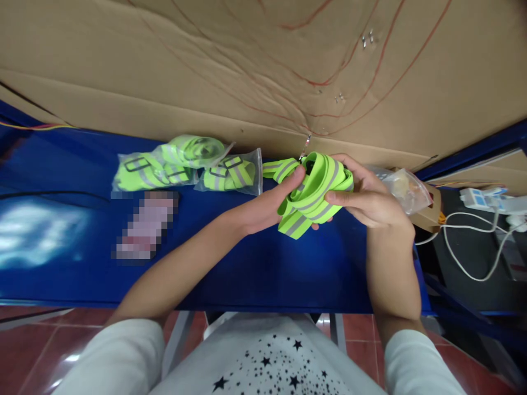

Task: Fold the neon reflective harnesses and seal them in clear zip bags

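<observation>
My left hand and right hand both grasp one strap bundle, neon-yellow with grey reflective stripes. It is folded into a wad and held just above the blue surface, near the far edge and right of the middle. My left fingers pinch its top from the left. My right fingers clamp its right side. One loose end trails left. Bagged straps of the same kind lie further left along the far edge, below a cardboard wall. A crumpled clear bag sits at the right edge, just behind my right hand.
</observation>
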The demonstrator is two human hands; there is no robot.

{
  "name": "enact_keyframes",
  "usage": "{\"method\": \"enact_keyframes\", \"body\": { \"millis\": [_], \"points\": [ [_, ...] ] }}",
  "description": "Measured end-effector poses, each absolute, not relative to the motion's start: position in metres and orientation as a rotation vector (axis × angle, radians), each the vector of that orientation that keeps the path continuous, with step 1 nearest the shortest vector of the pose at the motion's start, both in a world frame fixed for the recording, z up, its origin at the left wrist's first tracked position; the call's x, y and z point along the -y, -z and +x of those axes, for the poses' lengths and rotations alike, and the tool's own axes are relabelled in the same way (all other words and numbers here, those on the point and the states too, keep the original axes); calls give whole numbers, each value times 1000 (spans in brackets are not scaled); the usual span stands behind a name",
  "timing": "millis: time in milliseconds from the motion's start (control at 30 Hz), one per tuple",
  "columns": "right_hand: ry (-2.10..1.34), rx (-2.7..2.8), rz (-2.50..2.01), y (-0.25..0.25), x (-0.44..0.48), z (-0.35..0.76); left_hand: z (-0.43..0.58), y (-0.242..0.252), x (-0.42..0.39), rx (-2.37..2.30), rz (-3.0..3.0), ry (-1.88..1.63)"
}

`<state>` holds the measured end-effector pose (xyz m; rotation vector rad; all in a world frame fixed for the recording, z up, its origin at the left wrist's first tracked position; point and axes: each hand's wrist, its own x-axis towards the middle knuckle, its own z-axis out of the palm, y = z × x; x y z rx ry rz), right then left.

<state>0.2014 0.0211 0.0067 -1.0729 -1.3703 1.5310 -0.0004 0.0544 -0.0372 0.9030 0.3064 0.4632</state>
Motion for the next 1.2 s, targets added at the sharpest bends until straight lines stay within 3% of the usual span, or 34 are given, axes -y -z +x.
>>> {"method": "enact_keyframes", "body": {
  "millis": [367,600,767,967,1200],
  "points": [
    [-497,1870,-1189,-7,-9,180,11,21,-41,-450,687,-839],
    [-1,2031,-1025,27,-12,153,4,5,-38,-480,638,-1041],
    [-360,2125,-1006,17,-13,158,-1,11,-43,-469,716,-1122],
    [-627,1480,-870,14,-21,167,-5,8,-44,-486,952,-1147],
    [-1146,1311,-1054,22,-22,165,1,28,-40,-675,1383,-1257]
  ]
}}
